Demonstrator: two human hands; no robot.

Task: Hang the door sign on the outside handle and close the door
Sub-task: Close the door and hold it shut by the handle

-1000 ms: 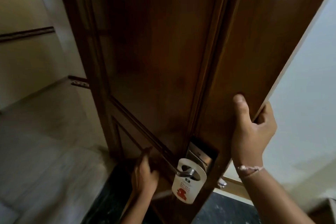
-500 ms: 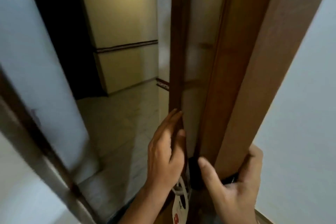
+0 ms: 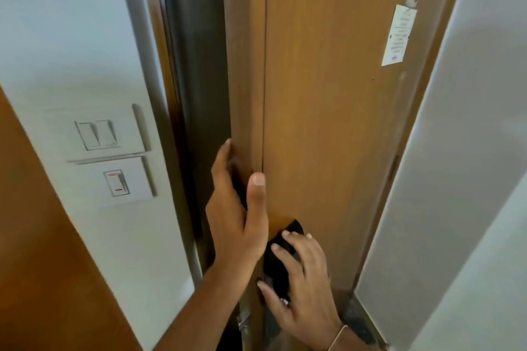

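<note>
While the door is almost shut, these lines tell where things are.

Door: the brown wooden door nearly meets its frame; only a thin dark gap shows along its left edge, so it likely needs one last pull.

Left hand: the left hand wraps around the door's left edge, fingers curled to the far side and thumb flat on the near face. It pinches the edge, probably to steer the door in. Those fingers sit in the gap and could get squeezed.

Right hand: the right hand lies on the dark lock plate low on the door, fingers spread. Whether it holds the inside handle cannot be told; the handle is hidden under it.

Door sign: it cannot be seen; the outside handle is on the far side of the door.

White paper: a printed notice is stuck high on the door near its right edge.

Switches: light switches sit on the white wall left of the frame.
</note>
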